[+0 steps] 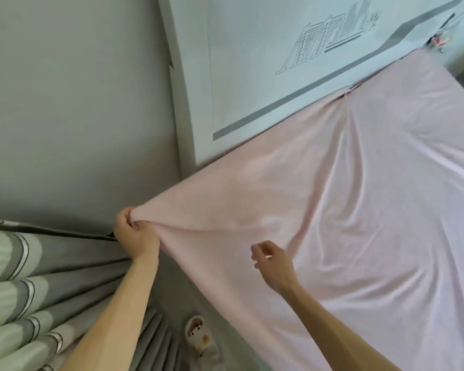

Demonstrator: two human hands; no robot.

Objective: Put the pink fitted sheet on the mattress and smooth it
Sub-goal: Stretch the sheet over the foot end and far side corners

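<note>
Beside the headboard (252, 76), the left hand (134, 231) pinches the pink sheet (346, 210) corner off the bed, right hand (272, 261) loose and empty; overpulling could unhook the far corner

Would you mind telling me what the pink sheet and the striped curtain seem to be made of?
Pink sheet: soft, probably knit or microfibre cloth; faint sheen, loose stretchy folds where the left hand pulls it. Striped curtain: heavier woven fabric, matte, hanging in firm pleats.
</note>
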